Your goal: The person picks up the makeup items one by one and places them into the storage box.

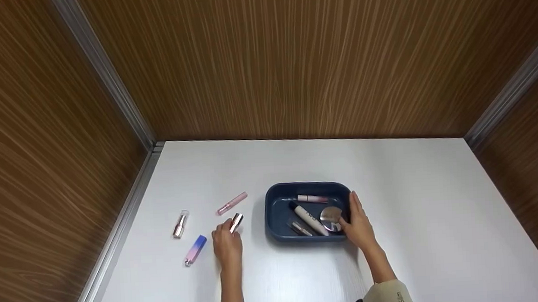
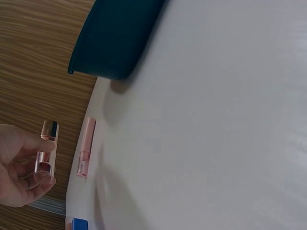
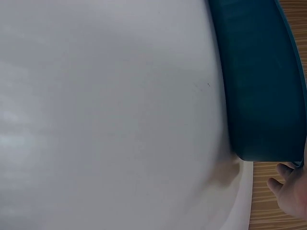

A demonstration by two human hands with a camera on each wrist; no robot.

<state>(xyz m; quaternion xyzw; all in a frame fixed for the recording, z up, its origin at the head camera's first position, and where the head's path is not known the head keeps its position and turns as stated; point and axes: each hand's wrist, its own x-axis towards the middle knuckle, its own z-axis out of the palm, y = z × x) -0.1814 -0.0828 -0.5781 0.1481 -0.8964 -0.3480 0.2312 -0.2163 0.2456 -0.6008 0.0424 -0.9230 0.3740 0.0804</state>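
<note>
My left hand point(image 1: 228, 247) pinches a lipstick tube point(image 1: 236, 222) between thumb and fingers, left of a dark blue bin point(image 1: 281, 239). In the left wrist view the lipstick tube point(image 2: 49, 129) shows a shiny gold end and a clear end, held above the table. My right hand point(image 1: 360, 227) holds the bin's right wall, fingers along the outside and thumb over the rim. Inside the bin lie a round silver compact point(image 1: 331, 214), a white tube with a black cap point(image 1: 309, 219), a pink-and-white lip tube point(image 1: 312, 198) and a small clear-and-metallic tube point(image 1: 301, 228).
On the white table point(image 1: 423, 235), a pink lip gloss point(image 1: 232, 203) lies just beyond my left hand. Farther left are a clear-capped lipstick point(image 1: 180, 224) and a blue-to-pink tube point(image 1: 195, 250). Wood-grain panels point(image 1: 264, 67) stand behind and at both sides.
</note>
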